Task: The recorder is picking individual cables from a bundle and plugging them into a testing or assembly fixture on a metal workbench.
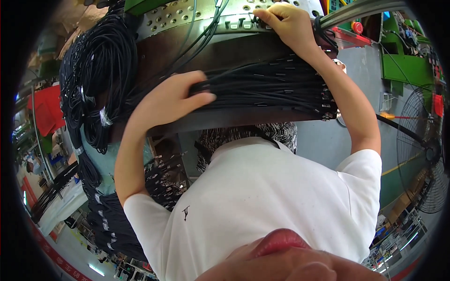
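Observation:
A long bundle of black cables (267,91) lies across the dark front ledge of the bench. Over its left part is my left hand (171,98), slightly blurred, thumb and fingers apart around a gap above the cables. My right hand (288,28) reaches to the far side, its thumb and forefinger pinched at the edge of a metal fixture plate (187,14). A small black connector (256,19) shows at those fingertips, partly hidden by them. Beside it, more black connectors (241,22) sit in a row along the plate's edge.
Coiled black cables (105,51) hang in a thick mass at the left. Several loose cables (206,35) run down over the plate. A grey tube (361,11) and a red button (357,28) are at the far right. A fan (429,152) stands to the right.

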Demonstrator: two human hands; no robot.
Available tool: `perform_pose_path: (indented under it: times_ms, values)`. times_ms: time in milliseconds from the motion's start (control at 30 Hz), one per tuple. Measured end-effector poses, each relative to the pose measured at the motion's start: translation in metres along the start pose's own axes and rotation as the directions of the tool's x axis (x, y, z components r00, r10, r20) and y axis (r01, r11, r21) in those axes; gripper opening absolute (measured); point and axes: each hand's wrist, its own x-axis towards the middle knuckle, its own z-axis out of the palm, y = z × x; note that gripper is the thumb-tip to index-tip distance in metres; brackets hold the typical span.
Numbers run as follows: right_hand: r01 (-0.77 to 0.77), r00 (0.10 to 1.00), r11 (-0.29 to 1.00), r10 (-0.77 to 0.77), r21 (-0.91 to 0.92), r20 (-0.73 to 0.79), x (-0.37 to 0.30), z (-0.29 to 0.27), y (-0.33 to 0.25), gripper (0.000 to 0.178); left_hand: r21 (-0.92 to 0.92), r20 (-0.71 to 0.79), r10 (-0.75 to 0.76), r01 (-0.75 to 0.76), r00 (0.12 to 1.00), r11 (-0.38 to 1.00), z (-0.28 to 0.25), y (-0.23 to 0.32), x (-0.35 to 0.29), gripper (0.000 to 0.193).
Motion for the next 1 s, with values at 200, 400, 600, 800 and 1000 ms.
perform_pose_path:
  times_ms: [200, 400, 600, 800, 1000]
  values:
    - [0.181, 0.972, 0.981, -0.168, 0.067, -0.164, 0.002, -0.005, -0.021, 0.043, 0.120, 0.064, 0.138, -0.145, 0.988, 0.982, 0.021, 0.048, 0.083, 0.032]
    - [0.472, 0.869, 0.867, -0.488, -0.160, -0.079, -0.001, -0.018, -0.013, 0.035, 0.159, -0.174, 0.222, -0.195, 0.959, 0.968, 0.039, 0.039, 0.073, 0.032]
    - [0.597, 0.769, 0.688, -0.637, -0.413, 0.050, -0.010, -0.027, -0.013, 0.043, 0.449, -0.513, -0.014, 0.281, 0.859, 0.848, 0.057, 0.041, 0.030, 0.083]
    - [-0.020, 0.839, 0.873, 0.280, -0.488, 0.467, 0.026, -0.030, -0.037, 0.050, 0.673, -0.490, 0.196, 0.226, 0.849, 0.704, 0.062, 0.019, 0.043, 0.079]
    - [0.354, 0.935, 0.837, -0.330, -0.418, 0.132, -0.004, -0.051, -0.011, 0.044, 0.653, -0.487, 0.255, 0.155, 0.835, 0.741, 0.058, 0.017, 0.040, 0.073]
